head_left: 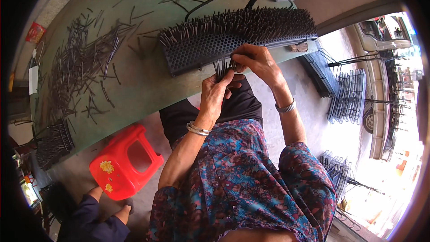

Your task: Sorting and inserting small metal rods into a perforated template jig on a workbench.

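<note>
A bunch of short, thin dark metal pins (219, 68) stands up from the closed fingers of my left hand (213, 92). My right hand (260, 65) meets it from the right, thumb and fingertips pinched together by the bunch; what they hold is too small to make out. Just beyond both hands lies a long perforated dark rack (197, 54), with round holes showing along its near side. Many upright dark pins (268, 20) fill its far rows. A bent black rod handle (215, 1) rises behind it.
Loose pins (80, 58) lie heaped on the green tabletop (148, 78). Below the table edge stands a red plastic stool (118, 166), near another person's legs (96, 217). Dark racks (320, 69) and wire frames (347, 96) are at the right. A smaller pin-filled rack (53, 143) sits at the left.
</note>
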`<state>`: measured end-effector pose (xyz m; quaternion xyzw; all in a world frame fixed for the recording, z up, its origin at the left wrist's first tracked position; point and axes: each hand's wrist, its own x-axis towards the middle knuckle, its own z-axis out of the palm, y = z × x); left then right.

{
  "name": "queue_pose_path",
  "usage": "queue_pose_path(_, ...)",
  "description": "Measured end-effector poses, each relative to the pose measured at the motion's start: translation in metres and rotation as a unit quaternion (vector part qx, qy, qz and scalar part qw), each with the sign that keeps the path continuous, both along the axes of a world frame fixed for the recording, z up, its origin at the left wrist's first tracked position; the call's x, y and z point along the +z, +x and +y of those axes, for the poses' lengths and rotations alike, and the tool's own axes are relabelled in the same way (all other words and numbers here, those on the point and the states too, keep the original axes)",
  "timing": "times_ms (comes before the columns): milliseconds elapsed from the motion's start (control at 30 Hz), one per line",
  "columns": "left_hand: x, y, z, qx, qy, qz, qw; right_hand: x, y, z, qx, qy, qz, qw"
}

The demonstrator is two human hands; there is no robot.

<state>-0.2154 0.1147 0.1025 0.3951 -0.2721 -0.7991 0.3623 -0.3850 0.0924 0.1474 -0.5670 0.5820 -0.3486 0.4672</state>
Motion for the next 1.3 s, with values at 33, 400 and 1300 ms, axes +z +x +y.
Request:
queue_pose_path(33, -0.001, 0.001, 0.0, -0.001, 0.0, 0.0, 1.0, 0.0, 0.0, 0.001, -0.003, 0.014, -0.019, 1.0)
queue_pose_path(400, 0.002, 0.003, -0.003, 0.003, 0.029, -0.007, 1.0, 0.013, -0.012, 0.008, -0.078, -0.025, 0.001, 0.997)
queue_pose_path(1300, -0.016, 0.003, -0.011, 0.016, 0.042, 0.044, 0.998, -0.01, -0.023, -0.031, -0.17, -0.294, 0.319, 0.885)
